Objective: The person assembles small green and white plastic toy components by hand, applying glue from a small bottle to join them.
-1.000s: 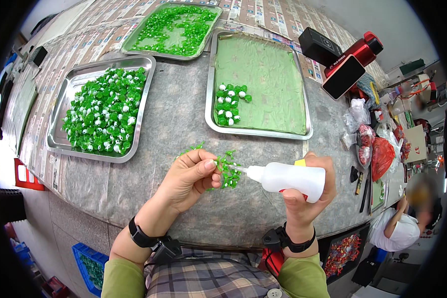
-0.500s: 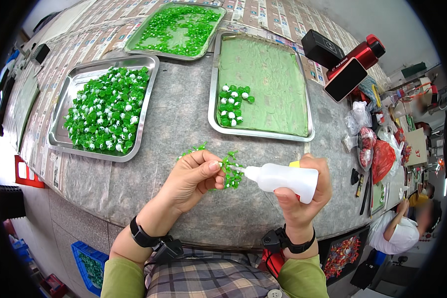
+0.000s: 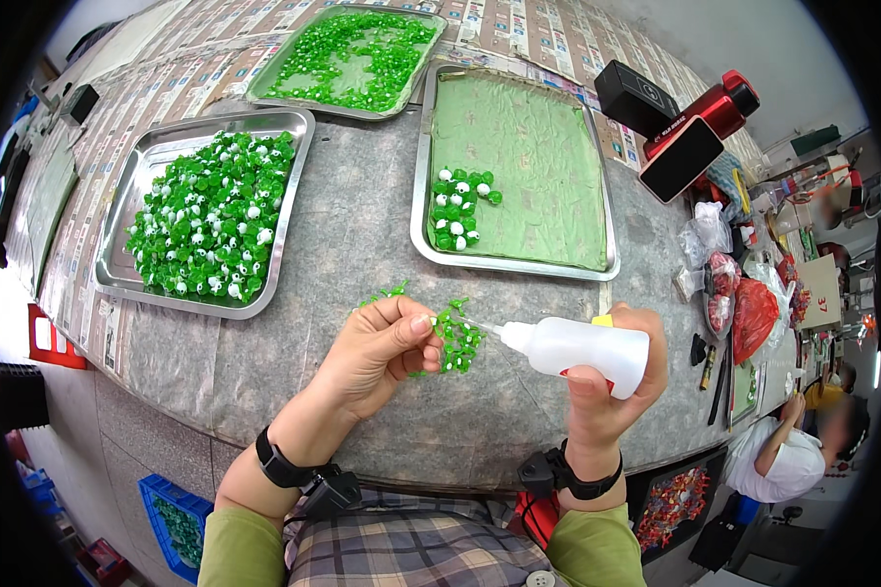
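Observation:
My right hand (image 3: 617, 386) grips a white squeeze bottle (image 3: 573, 350) lying nearly level, with its thin nozzle toward my left hand. My left hand (image 3: 387, 342) is pinched at thumb and forefinger; whatever sits in the pinch is too small to make out. A short gap separates the nozzle tip from those fingers. Just beyond and under them, a small heap of green plastic pieces (image 3: 460, 347) lies on the grey table covering. Farther off, a green-lined metal tray (image 3: 529, 176) has a cluster of green-and-white bead-like pieces (image 3: 460, 210) in its near left corner.
To the left, a metal tray (image 3: 110, 279) holds a pile of green-and-white pieces; another tray (image 3: 255, 90) of green pieces stands at the back. A phone (image 3: 682, 157) leans by a red flask (image 3: 719, 101) at right. Plastic bags (image 3: 754, 313) lie nearby. A co-worker (image 3: 783, 455) sits at far right.
My right hand and the squeeze bottle have drawn back to the right, so the nozzle is farther from my left fingers. My left hand has hardly moved.

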